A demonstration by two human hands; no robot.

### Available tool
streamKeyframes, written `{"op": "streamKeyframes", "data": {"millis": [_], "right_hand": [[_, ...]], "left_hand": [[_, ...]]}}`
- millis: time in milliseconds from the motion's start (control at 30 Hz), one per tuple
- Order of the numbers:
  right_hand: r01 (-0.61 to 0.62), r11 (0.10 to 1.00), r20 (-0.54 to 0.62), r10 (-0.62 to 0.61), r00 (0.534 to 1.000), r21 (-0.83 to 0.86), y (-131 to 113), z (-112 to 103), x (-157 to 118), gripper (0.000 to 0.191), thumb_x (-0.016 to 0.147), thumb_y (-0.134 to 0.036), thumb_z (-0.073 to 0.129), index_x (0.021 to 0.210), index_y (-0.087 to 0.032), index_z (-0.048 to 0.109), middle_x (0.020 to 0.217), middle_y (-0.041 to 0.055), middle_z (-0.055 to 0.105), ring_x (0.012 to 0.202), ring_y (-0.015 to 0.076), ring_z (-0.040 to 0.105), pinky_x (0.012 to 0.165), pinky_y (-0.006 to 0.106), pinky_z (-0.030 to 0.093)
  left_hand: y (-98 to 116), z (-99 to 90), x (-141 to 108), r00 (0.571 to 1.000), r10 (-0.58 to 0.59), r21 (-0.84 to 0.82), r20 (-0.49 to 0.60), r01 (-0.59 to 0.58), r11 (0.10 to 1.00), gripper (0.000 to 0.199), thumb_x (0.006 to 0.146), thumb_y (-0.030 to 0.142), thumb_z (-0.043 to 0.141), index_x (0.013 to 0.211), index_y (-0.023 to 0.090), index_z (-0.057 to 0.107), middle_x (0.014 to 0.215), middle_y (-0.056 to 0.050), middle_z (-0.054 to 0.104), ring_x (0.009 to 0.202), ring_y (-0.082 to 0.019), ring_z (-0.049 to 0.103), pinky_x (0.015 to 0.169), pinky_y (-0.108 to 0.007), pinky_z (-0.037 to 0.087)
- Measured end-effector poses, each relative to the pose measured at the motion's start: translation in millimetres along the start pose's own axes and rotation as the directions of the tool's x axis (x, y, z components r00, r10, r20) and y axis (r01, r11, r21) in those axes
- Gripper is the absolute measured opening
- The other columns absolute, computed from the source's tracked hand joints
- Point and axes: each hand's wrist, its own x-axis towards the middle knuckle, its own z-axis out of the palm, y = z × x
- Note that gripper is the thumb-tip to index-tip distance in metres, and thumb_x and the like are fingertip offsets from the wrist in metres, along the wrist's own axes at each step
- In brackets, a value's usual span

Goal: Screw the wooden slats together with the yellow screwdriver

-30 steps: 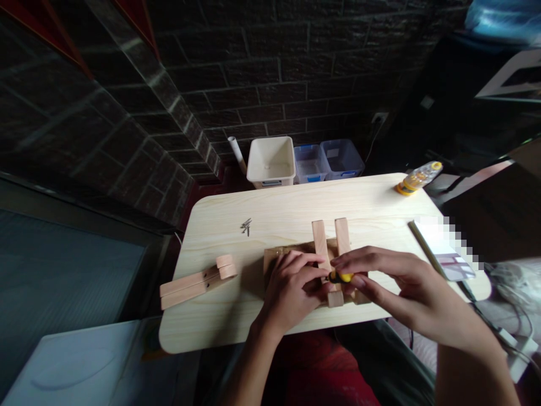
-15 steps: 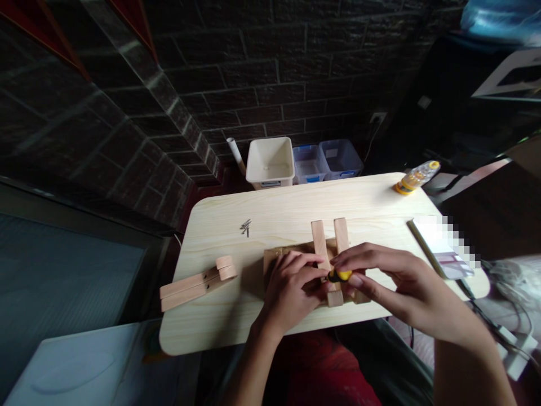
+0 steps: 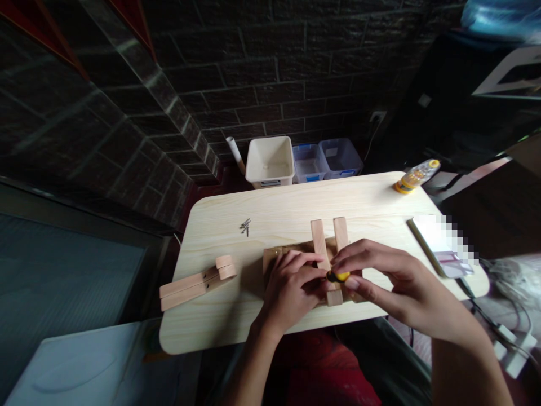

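Note:
My right hand (image 3: 399,285) pinches the short yellow-and-black handle of a screwdriver (image 3: 343,276) between thumb and fingers. The handle stands over a light wooden slat (image 3: 320,239); its tip is hidden. My left hand (image 3: 289,287) lies across a brown box-like block (image 3: 270,258), its thumb and index finger closing on the slat beside the screwdriver. A second wooden slat (image 3: 340,230) runs alongside, partly covered by my right fingers. A small wooden end piece (image 3: 335,298) shows at the slat's near end.
Several loose screws (image 3: 245,226) lie on the pale table (image 3: 287,211). Joined wooden strips (image 3: 190,288) rest at the left. A clear yellow-based bottle (image 3: 416,177) and a phone-like flat device (image 3: 442,245) are at the right. Plastic bins (image 3: 270,160) stand beyond the far edge.
Both hands keep nearly the same place. My right hand and the screwdriver handle have shifted very slightly; the slats and other things stay put.

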Motion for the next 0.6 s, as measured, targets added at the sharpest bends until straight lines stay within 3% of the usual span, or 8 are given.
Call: {"op": "streamKeyframes", "data": {"millis": [367, 600], "right_hand": [[-0.046, 0.999, -0.005, 0.046, 0.999, 0.017, 1.9, 2.1, -3.1, 0.034, 0.098, -0.013, 0.072, 0.126, -0.031, 0.075, 0.122, 0.006, 0.071, 0.113, 0.0219, 0.068, 0.097, 0.033, 0.055], [-0.048, 0.999, -0.015, 0.048, 0.999, 0.004, 1.2, 3.7, -0.7, 0.027, 0.099, -0.016, 0.072, 0.121, -0.031, 0.075, 0.12, 0.0052, 0.071, 0.112, 0.0212, 0.068, 0.098, 0.032, 0.055]], "left_hand": [[-0.2, -0.1, -0.3, 1.0, -0.005, -0.004, -0.008, 0.005, 1.0, 0.009, 0.094, 0.034, 0.076, 0.1, 0.03, 0.081, 0.122, 0.0, 0.076, 0.112, -0.024, 0.063, 0.096, -0.043, 0.049], [0.8, -0.8, 0.6, 1.0, -0.014, -0.012, 0.008, 0.015, 1.0, 0.007, 0.093, 0.031, 0.077, 0.098, 0.03, 0.081, 0.123, 0.0, 0.076, 0.112, -0.024, 0.064, 0.095, -0.042, 0.048]]}}
